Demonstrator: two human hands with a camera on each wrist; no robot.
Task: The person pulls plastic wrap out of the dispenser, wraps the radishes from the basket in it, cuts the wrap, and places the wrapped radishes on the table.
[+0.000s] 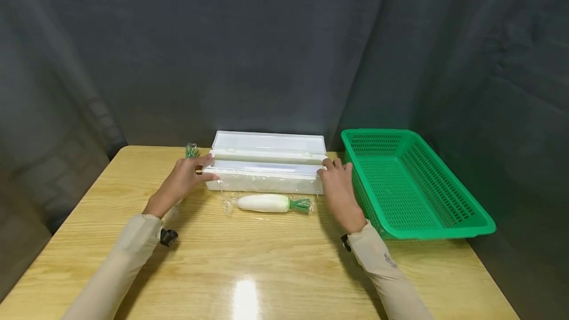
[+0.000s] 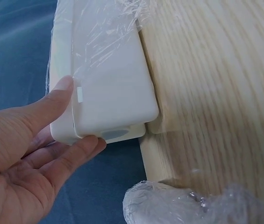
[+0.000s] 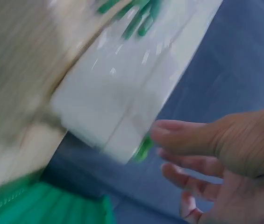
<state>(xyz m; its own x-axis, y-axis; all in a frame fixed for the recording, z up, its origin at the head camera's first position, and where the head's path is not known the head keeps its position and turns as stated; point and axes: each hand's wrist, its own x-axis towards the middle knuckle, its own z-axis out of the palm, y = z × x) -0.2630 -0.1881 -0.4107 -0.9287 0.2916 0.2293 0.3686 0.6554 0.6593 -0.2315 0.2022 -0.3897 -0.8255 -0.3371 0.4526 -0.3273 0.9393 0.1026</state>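
A white cling film dispenser (image 1: 266, 183) lies across the far part of the table, its lid (image 1: 268, 140) tipped back. Clear film hangs over its front. My left hand (image 1: 183, 178) holds the dispenser's left end, thumb on the upper edge and fingers at the end face (image 2: 117, 112). At the right end is my right hand (image 1: 340, 186); the blurred right wrist view has its thumb beside the corner, fingers loosely bent around nothing. In front lies a film-wrapped white radish (image 1: 264, 203) with green stalks. Green stalks in film (image 1: 191, 151) show behind my left hand, which hides what joins them.
A green plastic basket (image 1: 444, 233) stands at the right, close beside my right hand. Dark curtains (image 1: 284, 53) hang behind and around the wooden table (image 1: 200, 270). In the left wrist view, a film-covered white end (image 2: 146, 200) lies near the hand.
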